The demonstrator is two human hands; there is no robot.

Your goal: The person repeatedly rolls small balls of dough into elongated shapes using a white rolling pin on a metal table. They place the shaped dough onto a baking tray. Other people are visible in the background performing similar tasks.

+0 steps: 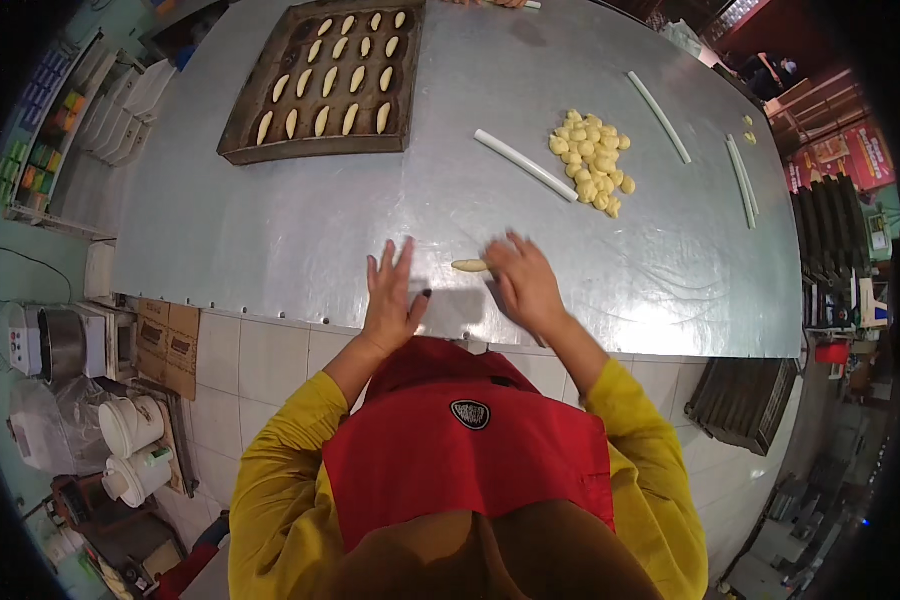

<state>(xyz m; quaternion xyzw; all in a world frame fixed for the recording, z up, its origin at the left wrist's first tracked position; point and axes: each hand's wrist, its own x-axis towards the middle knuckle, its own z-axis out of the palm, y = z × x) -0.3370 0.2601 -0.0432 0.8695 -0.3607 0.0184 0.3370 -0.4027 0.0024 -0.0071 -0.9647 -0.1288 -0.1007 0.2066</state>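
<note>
A small tapered piece of dough (469, 265) lies on the metal-topped table (322, 225) close to the front edge. My right hand (523, 277) is at its right end, fingers bent and slightly blurred; the fingers hide that end, so a grip cannot be told. To the left of the dough, my left hand (394, 292) is raised with fingers spread, holding nothing. Beyond my right hand sits a pile of yellow dough balls (591, 154), with a white rod (525, 165) slanting beside it. At the back left, a metal baking tray (315, 150) bears rows of shaped dough pieces (330, 82).
Another white rod (660, 118) lies right of the pile, and more rods (741, 181) near the table's right side. Small dough bits (749, 138) lie there too. Another person's hands (495, 2) show at the far edge. Stacked dark trays (742, 401) stand below the table.
</note>
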